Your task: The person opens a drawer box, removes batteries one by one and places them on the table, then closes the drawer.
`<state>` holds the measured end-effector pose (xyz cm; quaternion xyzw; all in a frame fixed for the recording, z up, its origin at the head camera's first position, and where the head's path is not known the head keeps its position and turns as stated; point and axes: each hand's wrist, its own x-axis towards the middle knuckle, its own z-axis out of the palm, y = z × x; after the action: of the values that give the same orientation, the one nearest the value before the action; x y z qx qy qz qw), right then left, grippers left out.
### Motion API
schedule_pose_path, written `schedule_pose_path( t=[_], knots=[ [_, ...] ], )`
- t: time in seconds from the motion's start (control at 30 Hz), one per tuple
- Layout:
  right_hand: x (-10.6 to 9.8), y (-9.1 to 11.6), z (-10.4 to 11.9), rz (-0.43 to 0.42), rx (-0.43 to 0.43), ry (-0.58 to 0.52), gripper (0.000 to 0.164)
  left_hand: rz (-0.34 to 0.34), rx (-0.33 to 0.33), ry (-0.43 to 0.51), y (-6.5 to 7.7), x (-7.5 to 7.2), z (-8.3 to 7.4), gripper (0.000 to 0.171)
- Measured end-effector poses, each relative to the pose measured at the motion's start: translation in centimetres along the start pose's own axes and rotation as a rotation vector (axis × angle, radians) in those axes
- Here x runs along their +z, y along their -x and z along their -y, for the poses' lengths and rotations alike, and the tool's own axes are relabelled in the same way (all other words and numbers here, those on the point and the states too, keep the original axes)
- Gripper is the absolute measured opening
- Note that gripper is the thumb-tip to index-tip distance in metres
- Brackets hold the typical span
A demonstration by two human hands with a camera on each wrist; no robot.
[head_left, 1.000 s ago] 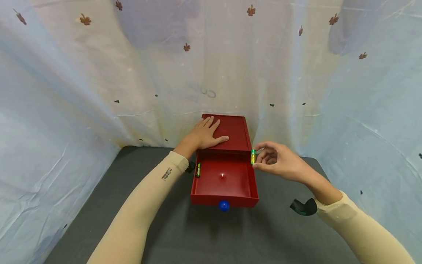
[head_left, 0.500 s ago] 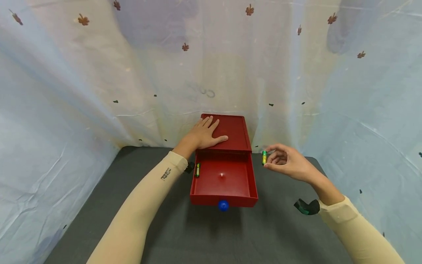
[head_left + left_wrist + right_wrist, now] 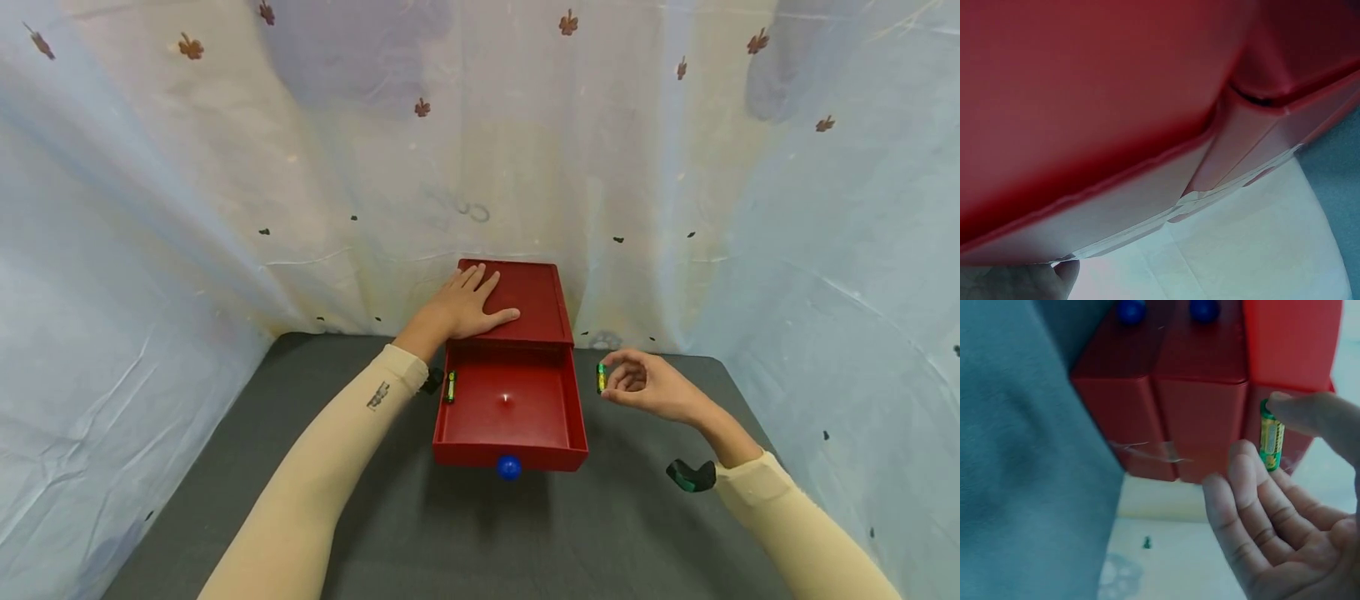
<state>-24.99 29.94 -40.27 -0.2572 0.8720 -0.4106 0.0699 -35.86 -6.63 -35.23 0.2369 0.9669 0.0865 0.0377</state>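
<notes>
My left hand (image 3: 465, 308) rests on top of the red drawer unit (image 3: 531, 287), fingers spread. Below it a red drawer (image 3: 517, 421) with a blue knob (image 3: 508, 467) is pulled out. A green and yellow battery (image 3: 451, 387) lies along the drawer's left wall. To the right of the drawer, my right hand (image 3: 651, 387) pinches another green and yellow battery (image 3: 1271, 442) by its ends between thumb and finger, held upright. The right wrist view shows the unit's side. In the left wrist view, part of a hand (image 3: 1029, 282) shows at the lower left.
The unit stands on a dark grey table (image 3: 360, 533), against a pale hanging sheet (image 3: 510, 167) with brown leaf-like marks. More drawers sit below the pulled-out one; their blue knobs (image 3: 1204, 309) appear in the right wrist view.
My right hand has moved right with its battery, away from the drawer's right edge, and then a little lower. My left hand and the drawer have stayed put.
</notes>
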Motion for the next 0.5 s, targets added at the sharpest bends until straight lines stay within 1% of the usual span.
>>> schedule_pose_path(
  t=[0.27, 0.5],
  knots=[
    [1.0, -0.3, -2.5, 0.041, 0.012, 0.006, 0.050, -0.016, 0.006, 0.005, 0.0, 0.2, 0.0, 0.097],
    [1.7, -0.6, -4.6, 0.093, 0.011, -0.012, 0.048, -0.012, -0.002, 0.000, -0.1, 0.2, 0.0, 0.099]
  ],
)
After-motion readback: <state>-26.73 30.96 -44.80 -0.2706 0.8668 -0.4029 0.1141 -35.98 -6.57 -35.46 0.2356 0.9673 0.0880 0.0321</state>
